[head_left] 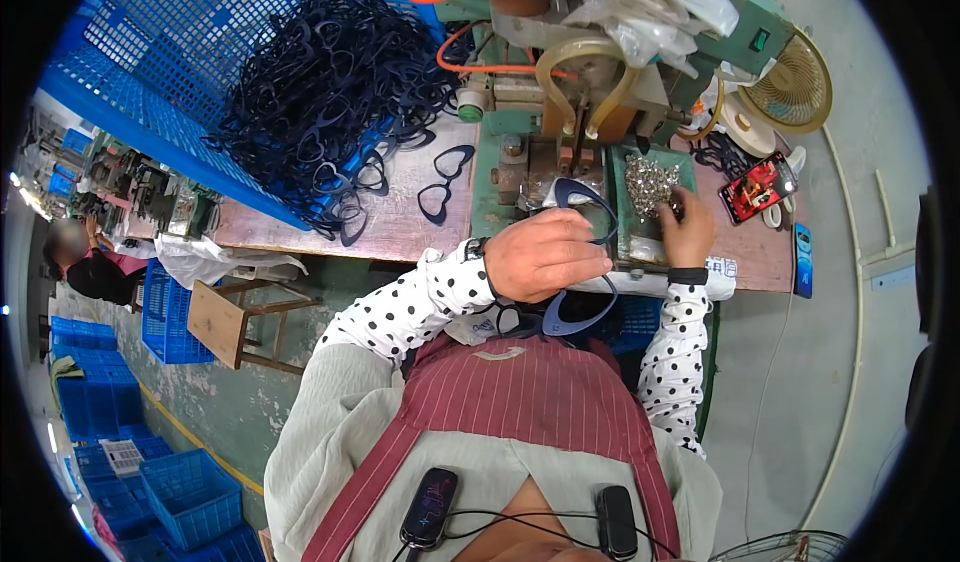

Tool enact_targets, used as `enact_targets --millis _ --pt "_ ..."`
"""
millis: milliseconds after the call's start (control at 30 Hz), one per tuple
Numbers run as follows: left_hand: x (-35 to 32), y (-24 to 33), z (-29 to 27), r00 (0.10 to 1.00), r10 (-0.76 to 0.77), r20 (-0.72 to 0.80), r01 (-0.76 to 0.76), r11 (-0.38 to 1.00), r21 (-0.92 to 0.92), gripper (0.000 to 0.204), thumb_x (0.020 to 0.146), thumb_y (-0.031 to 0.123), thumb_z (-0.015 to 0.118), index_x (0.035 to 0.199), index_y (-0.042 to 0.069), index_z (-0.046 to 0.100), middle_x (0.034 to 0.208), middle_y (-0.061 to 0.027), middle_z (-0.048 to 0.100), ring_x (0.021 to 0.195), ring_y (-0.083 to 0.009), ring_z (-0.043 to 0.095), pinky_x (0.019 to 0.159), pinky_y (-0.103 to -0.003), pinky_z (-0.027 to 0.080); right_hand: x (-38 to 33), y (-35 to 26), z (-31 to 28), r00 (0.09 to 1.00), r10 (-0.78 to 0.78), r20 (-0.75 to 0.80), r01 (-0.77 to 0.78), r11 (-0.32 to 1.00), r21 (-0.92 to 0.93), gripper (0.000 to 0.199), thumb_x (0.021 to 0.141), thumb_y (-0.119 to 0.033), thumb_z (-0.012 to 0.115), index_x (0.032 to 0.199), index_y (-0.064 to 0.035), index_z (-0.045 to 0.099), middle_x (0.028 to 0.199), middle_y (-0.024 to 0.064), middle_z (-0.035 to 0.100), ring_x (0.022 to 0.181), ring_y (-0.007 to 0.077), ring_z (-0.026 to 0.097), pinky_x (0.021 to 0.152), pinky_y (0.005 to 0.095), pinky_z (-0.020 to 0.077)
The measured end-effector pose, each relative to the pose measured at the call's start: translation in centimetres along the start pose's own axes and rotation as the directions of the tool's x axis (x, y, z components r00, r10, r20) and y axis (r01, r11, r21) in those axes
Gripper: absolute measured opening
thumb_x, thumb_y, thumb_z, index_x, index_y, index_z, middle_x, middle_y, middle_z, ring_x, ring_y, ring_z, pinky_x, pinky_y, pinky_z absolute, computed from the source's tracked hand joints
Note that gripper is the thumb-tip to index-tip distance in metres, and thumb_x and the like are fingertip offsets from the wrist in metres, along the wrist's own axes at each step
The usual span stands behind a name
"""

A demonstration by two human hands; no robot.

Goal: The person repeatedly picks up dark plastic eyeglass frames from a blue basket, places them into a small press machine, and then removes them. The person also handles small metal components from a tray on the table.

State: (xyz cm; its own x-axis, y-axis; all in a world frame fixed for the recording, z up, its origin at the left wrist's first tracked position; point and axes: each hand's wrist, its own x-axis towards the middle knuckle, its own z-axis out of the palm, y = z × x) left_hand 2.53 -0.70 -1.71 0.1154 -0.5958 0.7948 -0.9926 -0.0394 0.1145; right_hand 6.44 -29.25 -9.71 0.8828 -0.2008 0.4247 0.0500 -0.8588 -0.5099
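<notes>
1. Two bare hands are at work: the left hand [545,257] is closed around the middle of one dark-blue heart-shaped glasses frame [572,191], which sits in front of the press, one rim showing above the fingers and one below.
2. One right hand [690,227] dips its curled fingers to the small metal parts [650,184]; I can't tell whether it has pinched any.
3. To my eye, the step in hand is picking a part while the frame is steadied; the next move calls for a fine fingertip pinch and a firm left hold.
4. Counted: one green bench press [490,192], one blue basket [140,122], one red-screened phone [758,190], one fan [790,82]. One loose frame [437,202] lies apart; the basket's heap [310,92] is too tangled to count.
</notes>
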Motion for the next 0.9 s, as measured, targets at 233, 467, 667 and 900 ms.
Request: enact_targets --millis 233,467,667,900 --pt "-0.2 -0.1 -0.1 0.997 0.019 0.068 -0.021 0.999 0.027 0.033 0.082 0.010 0.064 0.112 -0.002 0.063 0.105 -0.0136 0.066 0.094 -0.0302 0.063 0.092 -0.049 0.048 -0.7 -0.5 2.1 0.975 -0.164 -0.152 0.152 0.984 -0.089 0.010 0.072 -0.020 0.076 0.078 -0.0121 0.072 0.100 0.0048 0.067 0.099 0.0287 0.057 0.085 0.0439 0.0419" --pt "-4.6 -2.0 -2.5 0.972 -0.180 -0.151 0.227 0.886 0.404 0.041 0.090 0.043 0.057 0.102 0.005 0.064 0.104 -0.0125 0.062 0.096 -0.0337 0.058 0.088 -0.046 0.041 -0.6 -0.8 2.6 0.952 -0.154 -0.264 0.166 0.986 0.023 0.009 0.073 -0.018 0.074 0.079 -0.0136 0.069 0.084 0.0039 0.067 0.088 0.0276 0.058 0.077 0.0453 0.0400" --pt "-17.9 -9.7 -0.1 0.364 -0.693 -0.623 0.818 -0.083 0.570 0.036 0.082 0.034 0.067 0.116 0.025 0.064 0.140 -0.0151 0.044 0.123 -0.0377 0.041 0.093 -0.053 0.038 -0.7 -2.6 1.5 0.937 -0.185 -0.295 0.160 0.981 -0.106 0.010 0.078 -0.014 0.069 0.084 -0.0129 0.062 0.081 0.0030 0.061 0.088 0.0261 0.055 0.079 0.0430 0.0354" --pt "-18.9 -9.8 -1.1 0.320 -0.881 -0.349 0.755 0.014 0.656 0.024 0.079 0.030 0.070 0.096 0.013 0.066 0.122 -0.0110 0.058 0.110 -0.0354 0.053 0.080 -0.047 0.044 -1.3 -2.6 1.6 0.920 -0.240 -0.310 0.247 0.969 -0.017 0.010 0.080 -0.008 0.066 0.088 -0.0095 0.060 0.078 0.0075 0.060 0.081 0.0294 0.056 0.074 0.0422 0.0400"
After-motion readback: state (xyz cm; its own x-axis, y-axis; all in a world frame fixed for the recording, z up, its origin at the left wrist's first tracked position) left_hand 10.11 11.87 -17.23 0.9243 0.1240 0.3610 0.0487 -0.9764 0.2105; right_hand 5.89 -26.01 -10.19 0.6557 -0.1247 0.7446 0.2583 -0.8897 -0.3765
